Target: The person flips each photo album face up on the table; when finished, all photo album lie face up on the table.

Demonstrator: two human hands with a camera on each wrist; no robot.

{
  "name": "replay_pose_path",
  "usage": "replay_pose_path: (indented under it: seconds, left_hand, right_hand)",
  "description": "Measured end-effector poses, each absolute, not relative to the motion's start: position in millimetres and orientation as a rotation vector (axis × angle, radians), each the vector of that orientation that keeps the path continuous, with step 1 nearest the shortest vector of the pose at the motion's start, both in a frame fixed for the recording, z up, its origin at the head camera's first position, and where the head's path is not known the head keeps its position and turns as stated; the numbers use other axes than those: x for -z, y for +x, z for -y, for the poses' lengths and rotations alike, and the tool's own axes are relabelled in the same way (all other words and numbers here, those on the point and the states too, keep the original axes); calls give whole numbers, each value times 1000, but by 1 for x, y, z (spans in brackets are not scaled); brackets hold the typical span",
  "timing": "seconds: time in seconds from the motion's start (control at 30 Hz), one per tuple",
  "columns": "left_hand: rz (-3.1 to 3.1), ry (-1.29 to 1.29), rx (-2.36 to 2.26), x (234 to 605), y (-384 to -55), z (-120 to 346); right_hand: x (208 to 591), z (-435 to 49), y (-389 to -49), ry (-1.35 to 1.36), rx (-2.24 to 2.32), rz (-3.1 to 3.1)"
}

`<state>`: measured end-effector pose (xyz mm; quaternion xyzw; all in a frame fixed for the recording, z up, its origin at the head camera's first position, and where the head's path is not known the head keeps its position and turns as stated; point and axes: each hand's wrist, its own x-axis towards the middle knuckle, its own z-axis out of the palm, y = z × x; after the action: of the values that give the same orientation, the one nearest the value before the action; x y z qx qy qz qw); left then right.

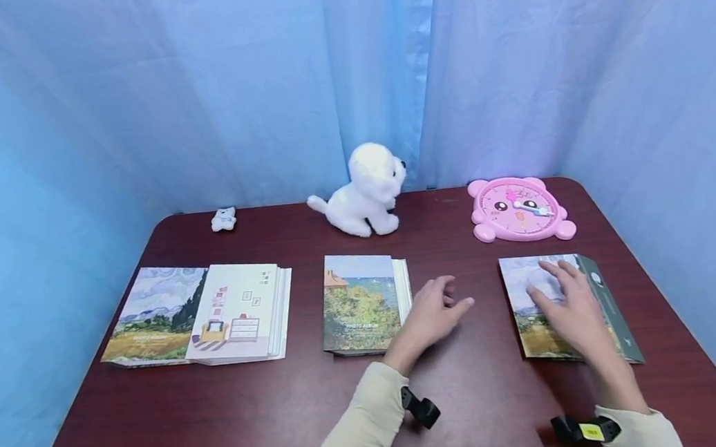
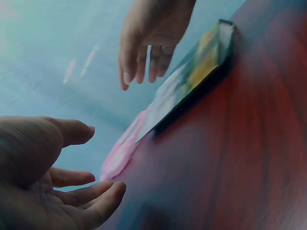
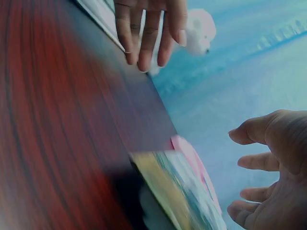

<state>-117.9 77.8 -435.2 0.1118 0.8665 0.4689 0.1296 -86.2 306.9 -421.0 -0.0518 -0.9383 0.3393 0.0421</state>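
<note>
My right hand [image 1: 573, 312] hovers over a photo album [image 1: 520, 285] with a landscape painting on its cover and a dark green spine along the right. In the right wrist view its fingers are spread and bent slightly, with a gap between them and the album [image 3: 170, 184]. Just right of a second photo album [image 1: 358, 299], showing a seaside garden and a house, my left hand [image 1: 429, 315] is held above the table. Its thumb and fingers are apart and hold nothing, as the left wrist view also shows.
At the left, a white album [image 1: 233, 308] with a room drawing overlaps another landscape album [image 1: 158, 313]. Along the back are a small white figure [image 1: 223, 220], a white plush dog [image 1: 362, 195] and a pink toy clock [image 1: 519, 209]. Blue curtains [image 1: 248, 86] surround the table [image 1: 222, 420].
</note>
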Motion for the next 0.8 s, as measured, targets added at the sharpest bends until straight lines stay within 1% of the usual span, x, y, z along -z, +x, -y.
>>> replay_pose_path:
  seconds: [0.23,0.47,0.7,0.8]
  left_hand:
    - [-2554,349,-1252,445,-109,-119]
    - [-2591,407,-1175,445,-106,-149]
    - [-2523,347,-1295,449,-102,-167]
    - [-2591,381,-1249,451,-101,-170]
  right_hand:
    - [425,-347,-66,-280,-1006,2888]
    - [434,-378,-56,-385,-992,2946]
    - [449,-390,-52,-385,-1016,3010]
    - [452,-390,-51,-409,-1001,3021]
